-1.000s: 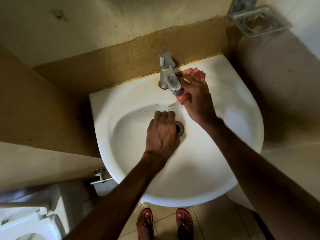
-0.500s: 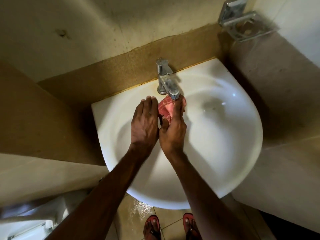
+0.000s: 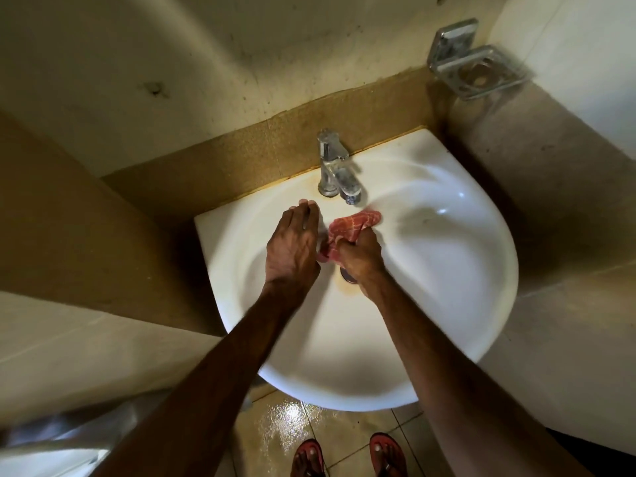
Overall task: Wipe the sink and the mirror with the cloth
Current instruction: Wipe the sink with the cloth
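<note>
A white corner sink (image 3: 447, 270) fills the middle of the head view, with a chrome tap (image 3: 335, 170) at its back rim. My right hand (image 3: 359, 254) grips a bunched red patterned cloth (image 3: 351, 225) inside the bowl, just in front of the tap spout and above the drain (image 3: 347, 275). Just left of the cloth, my left hand (image 3: 292, 249) lies over the bowl's back slope with its fingers straight and together. No mirror is in view.
A metal soap holder (image 3: 475, 67) is fixed to the wall at the upper right. Tan tiled ledges flank the sink on both sides. Below the sink lies a wet tiled floor (image 3: 285, 421), with my feet in red sandals (image 3: 309, 457). A white fixture (image 3: 48, 459) shows at the lower left.
My right hand has brought the cloth from the rim behind the tap down into the bowl and bunched it. My left hand has opened and slid up toward the back rim.
</note>
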Tool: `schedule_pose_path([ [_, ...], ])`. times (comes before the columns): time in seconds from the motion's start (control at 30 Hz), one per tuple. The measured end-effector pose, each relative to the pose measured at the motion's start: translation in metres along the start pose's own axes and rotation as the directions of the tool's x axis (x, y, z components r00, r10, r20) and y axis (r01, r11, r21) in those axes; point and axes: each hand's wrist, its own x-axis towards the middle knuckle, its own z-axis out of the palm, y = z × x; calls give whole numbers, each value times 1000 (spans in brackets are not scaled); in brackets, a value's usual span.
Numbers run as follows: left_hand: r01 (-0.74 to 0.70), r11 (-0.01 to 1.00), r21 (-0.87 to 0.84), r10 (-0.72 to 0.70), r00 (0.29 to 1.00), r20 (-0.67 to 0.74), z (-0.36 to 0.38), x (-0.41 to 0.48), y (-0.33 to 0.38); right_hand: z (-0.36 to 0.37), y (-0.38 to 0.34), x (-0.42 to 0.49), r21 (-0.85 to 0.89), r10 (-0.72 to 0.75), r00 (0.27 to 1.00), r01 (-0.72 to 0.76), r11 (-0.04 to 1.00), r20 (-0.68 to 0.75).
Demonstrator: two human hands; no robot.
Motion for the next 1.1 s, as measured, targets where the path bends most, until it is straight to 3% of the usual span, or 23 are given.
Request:
schedule_pose_path([
  [0.1,2,1000,-5,-2,1000,11,2,2,-5,8,14,2,58,13,999,-16,998,47],
  [0.2,-31,999,-34,31,999,8,1,3,-12,-2,-12,-23,242,3,999,-15,970,47],
  [0.3,-40,997,-59,40,999,-7,1,4,-16,-16,-19,-16,428,93,995,-98,898,31],
  [0.4,-49,995,-84,49,999,1,1,4,-17,-11,-29,-14,439,126,992,-110,892,-8],
  [0.63,-87,982,-167,91,996,17,-13,6,-27,-22,-27,-42,253,-27,999,36,967,-38],
  [0.73,-74,980,-185,94,991,99,-20,9,-31,-45,-13,-43,-23,-238,947,239,971,-216],
  [0.8,-57,973,-225,90,987,135,-25,12,-33,-44,-11,-36,-230,-454,842,399,888,-292],
  [0.87,-12,956,-292,60,986,158,-30,13,-34,-28,-9,-25,-336,-617,742,529,779,-263],
  [0.9,21,942,-336,30,989,148,-32,13,-35,-18,-7,-22,-363,-636,737,542,758,-228],
  [0.97,71,917,-392,-49,997,66,-33,9,-38,1,-1,-23,-441,-570,813,470,765,-122],
  [1.03,88,913,-397,-112,993,-39,-34,3,-41,17,5,-28,-633,-575,816,413,654,-61],
  [1.1,115,918,-380,-147,988,-55,-36,-2,-41,29,6,-37,-709,-614,787,469,528,64],
])
